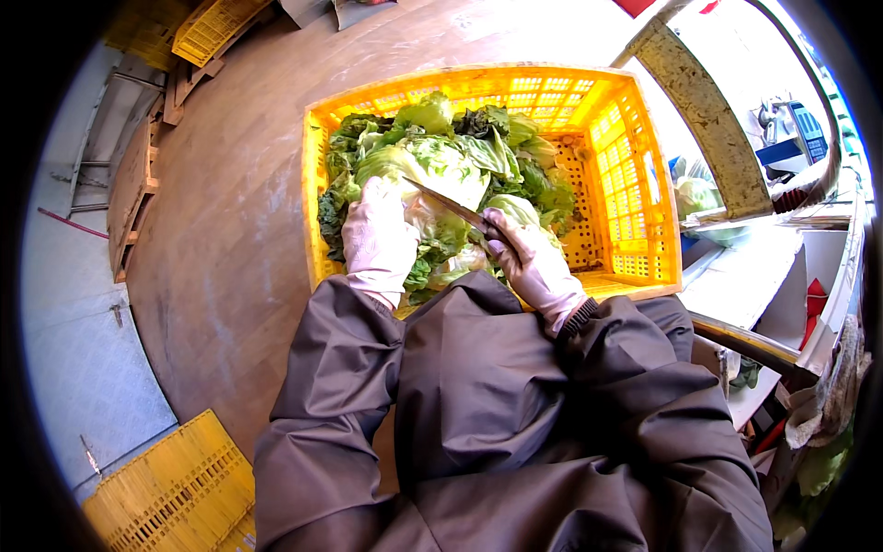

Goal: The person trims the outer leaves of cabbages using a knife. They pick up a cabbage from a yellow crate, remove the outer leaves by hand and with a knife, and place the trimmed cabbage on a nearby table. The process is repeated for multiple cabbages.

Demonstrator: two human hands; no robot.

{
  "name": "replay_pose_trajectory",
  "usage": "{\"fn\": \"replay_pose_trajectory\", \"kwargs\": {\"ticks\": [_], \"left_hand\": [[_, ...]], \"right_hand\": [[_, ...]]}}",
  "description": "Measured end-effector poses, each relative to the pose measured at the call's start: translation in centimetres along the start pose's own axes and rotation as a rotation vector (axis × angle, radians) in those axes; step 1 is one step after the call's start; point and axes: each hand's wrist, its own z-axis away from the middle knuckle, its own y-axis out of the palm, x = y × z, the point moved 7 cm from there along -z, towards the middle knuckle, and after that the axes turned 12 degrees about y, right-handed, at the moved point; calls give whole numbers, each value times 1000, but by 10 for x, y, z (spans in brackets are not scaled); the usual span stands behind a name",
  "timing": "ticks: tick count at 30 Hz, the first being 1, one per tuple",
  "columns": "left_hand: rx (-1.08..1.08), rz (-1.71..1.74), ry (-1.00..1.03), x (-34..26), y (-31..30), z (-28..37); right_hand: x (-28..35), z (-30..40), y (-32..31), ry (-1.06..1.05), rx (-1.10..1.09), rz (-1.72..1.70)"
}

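Observation:
A yellow plastic crate (629,200) stands right in front of my knees, holding a heap of green lettuce leaves (548,186), some of them dark and wilted. On top of the heap lies a pale head of lettuce (448,162). My left hand (379,238), in a light glove, grips the near left side of that head. In my gloved right hand (538,265) is a knife (448,201), its blade pointing up and left across the lettuce. The part of the head under the blade and my left fingertips is partly hidden.
A scratched yellow metal frame (703,124) and a white shelf (748,276) flank the crate on the right. Wooden pallets (134,196) line the left wall. Another yellow crate (176,490) lies at lower left, and one more (214,31) at upper left. Brown flooring (227,207) extends leftward.

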Motion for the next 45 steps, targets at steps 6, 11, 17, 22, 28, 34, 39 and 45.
{"fn": "replay_pose_trajectory", "kwargs": {"ticks": [6, 11, 17, 22, 28, 34, 39, 45], "left_hand": [[161, -47, 1, -27, -15, -15], [171, 9, 88, -19, -2, -25], [59, 58, 192, -17, -3, -25], [12, 150, 147, -11, -8, -22], [-152, 116, 314, 0, -20, -7], [406, -94, 103, 48, 14, 81], [354, -59, 56, 34, -6, 78], [199, -32, -99, -1, 11, 0]], "right_hand": [[-18, 7, 4, 47, -50, -79], [-21, 9, 6, 86, -35, -119], [-28, 12, 11, 142, 7, -91], [-27, 13, 11, 84, -5, -87], [-23, 7, 4, 66, -37, -67], [-16, 3, 0, -2, -99, -79], [-24, -1, -3, 7, -85, -114], [-23, -2, 1, 22, -76, -131]]}}
